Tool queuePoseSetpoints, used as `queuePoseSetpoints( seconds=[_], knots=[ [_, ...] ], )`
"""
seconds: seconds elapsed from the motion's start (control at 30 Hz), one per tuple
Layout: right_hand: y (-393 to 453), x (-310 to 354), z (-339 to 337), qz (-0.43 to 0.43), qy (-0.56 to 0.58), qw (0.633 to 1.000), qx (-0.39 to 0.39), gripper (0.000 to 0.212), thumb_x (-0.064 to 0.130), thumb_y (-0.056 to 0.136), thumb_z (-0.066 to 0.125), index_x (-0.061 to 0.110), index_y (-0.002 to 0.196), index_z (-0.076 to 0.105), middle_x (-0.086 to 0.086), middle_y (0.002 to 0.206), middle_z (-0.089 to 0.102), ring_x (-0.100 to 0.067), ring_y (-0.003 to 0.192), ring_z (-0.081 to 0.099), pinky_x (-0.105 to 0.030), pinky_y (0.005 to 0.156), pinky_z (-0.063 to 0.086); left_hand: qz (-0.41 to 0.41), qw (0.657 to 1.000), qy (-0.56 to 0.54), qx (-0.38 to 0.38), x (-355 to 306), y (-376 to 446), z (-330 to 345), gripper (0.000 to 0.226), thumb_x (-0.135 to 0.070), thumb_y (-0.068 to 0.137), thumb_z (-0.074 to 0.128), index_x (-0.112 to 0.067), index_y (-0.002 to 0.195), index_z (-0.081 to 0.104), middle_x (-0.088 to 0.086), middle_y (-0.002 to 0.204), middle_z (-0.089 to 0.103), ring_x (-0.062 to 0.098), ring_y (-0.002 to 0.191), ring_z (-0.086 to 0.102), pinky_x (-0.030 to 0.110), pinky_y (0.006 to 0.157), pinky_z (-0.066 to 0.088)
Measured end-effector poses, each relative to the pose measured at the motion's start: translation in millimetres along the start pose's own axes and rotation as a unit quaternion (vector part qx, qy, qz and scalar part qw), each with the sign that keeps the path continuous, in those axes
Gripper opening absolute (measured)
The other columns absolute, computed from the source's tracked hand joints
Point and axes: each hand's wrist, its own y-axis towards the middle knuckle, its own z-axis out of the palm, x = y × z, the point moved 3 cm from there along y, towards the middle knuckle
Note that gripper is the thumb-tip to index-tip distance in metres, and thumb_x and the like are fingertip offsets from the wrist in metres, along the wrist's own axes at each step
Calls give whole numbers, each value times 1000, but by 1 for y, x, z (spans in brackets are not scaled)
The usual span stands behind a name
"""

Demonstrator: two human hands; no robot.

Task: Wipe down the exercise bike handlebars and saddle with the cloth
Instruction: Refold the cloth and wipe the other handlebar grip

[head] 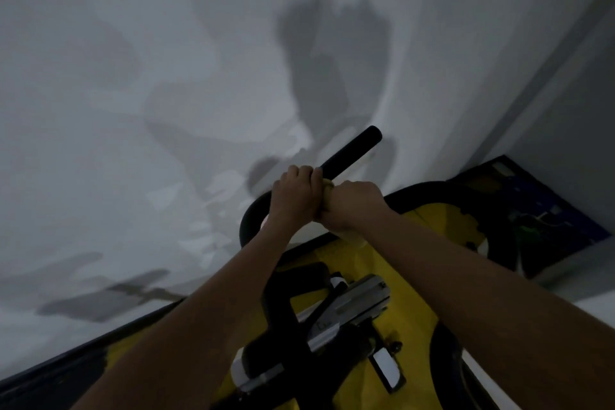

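A black handlebar (352, 150) sticks up and to the right, its free end bare in front of the white wall. My left hand (293, 193) is wrapped around the bar just below that bare part. My right hand (352, 206) is closed right beside it, touching it, around a pale yellowish cloth (327, 186). Only small bits of the cloth show, at the knuckles and under the right wrist. The saddle is not in view.
The handlebar loop (249, 213) curves down left of my hands. Below are the black stem and a metal adjustment bracket (356, 303) over the yellow bike body (412, 313). A white wall (166, 110) is close ahead. A dark picture (539, 210) leans at the right.
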Motion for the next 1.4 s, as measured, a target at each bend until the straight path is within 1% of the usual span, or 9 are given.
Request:
queuePoseSetpoints(
  seconds=[0.13,0.27,0.5,0.67,0.9,1.0,1.17,1.3,1.4],
  knots=[
    [-22,-17,-16,-47,-39,998,12,65,72,96,34,18,122,59,-2,77,58,-19,70,57,-33,64,38,-102,988,-115,21,-23,10,-3,58,-55,100,34,-10,131,51,14,122,55,33,113,51,46,98,39],
    [-34,-33,-30,-69,-36,995,70,62,73,93,42,20,120,62,-5,103,68,-22,95,63,-34,76,40,-133,977,-155,65,-26,22,-7,67,-63,90,49,-9,129,52,12,123,57,32,116,54,47,105,40],
    [-38,-67,-32,-53,-73,994,54,81,96,72,38,20,89,61,4,75,60,-13,70,58,-30,65,44,-141,979,-127,78,-36,36,-4,64,-51,94,52,-3,136,43,16,132,52,35,124,50,46,109,36],
    [-58,-114,-49,-19,-42,998,35,79,92,69,50,17,94,58,6,75,52,-13,71,51,-27,54,30,-121,983,-119,74,-38,44,0,57,-47,100,44,0,133,40,20,130,53,38,120,52,46,104,38],
    [-70,-139,-47,16,78,996,46,72,87,68,58,19,91,59,6,77,58,-7,69,52,-26,54,33,-32,967,-189,167,-19,57,-1,47,-50,101,45,-9,123,38,13,100,61,29,85,59,38,74,46],
    [-70,-142,-46,32,92,993,65,72,88,69,55,21,93,60,8,77,57,-5,69,52,-25,55,33,-7,964,-203,173,-4,56,0,47,-59,100,37,-17,118,44,10,93,65,28,84,64,43,79,51],
    [-55,-122,-47,-52,-54,995,62,85,89,70,53,17,116,58,-2,96,65,-20,85,60,-30,69,42,12,964,-207,164,7,58,3,49,-67,98,28,-22,107,46,9,84,66,26,75,65,44,75,53],
    [-34,-91,-42,-117,-132,979,100,85,93,72,43,20,113,56,-2,97,64,-20,85,62,-32,70,43,-2,960,-220,173,13,59,4,45,-63,101,24,-23,100,44,10,82,62,26,73,61,35,63,44],
    [-23,-72,-33,-148,-147,972,106,84,93,76,34,19,107,59,1,84,60,-18,76,59,-32,67,39,-5,953,-241,185,15,61,6,49,-64,100,24,-21,101,46,10,83,61,26,76,61,36,67,44]
  ],
)
